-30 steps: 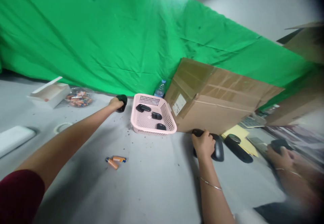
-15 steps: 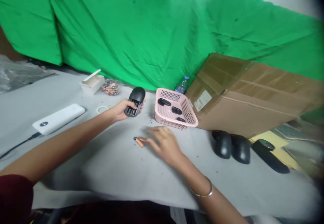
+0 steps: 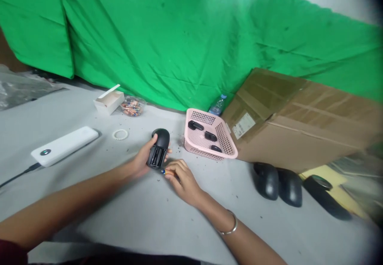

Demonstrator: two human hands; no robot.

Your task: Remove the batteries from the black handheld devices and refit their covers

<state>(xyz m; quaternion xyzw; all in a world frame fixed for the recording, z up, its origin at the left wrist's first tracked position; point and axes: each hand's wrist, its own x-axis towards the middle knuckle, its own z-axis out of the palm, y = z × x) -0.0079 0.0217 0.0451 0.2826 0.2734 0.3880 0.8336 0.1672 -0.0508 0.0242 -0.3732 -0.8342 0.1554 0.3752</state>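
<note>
My left hand is closed round a black computer mouse, thumb along its side. The mouse's underside faces me, and its battery compartment lies uncovered with dark slots showing. Just below and right of it, my right hand pinches an orange battery with a blue end that points at the mouse. The fingers partly cover the battery, so I cannot tell whether a second one is with it. A small gap seems to separate battery and mouse.
A pink basket holding black parts stands behind my right hand, near a large carton. Two black mice rest at right. Further left are a bag of batteries, a white box, a bracelet and a power bank.
My left hand has brought the mouse down closer to me, its thumb shifting from the compartment to the side. My right hand has picked up a battery from the table and moved beside the mouse.
</note>
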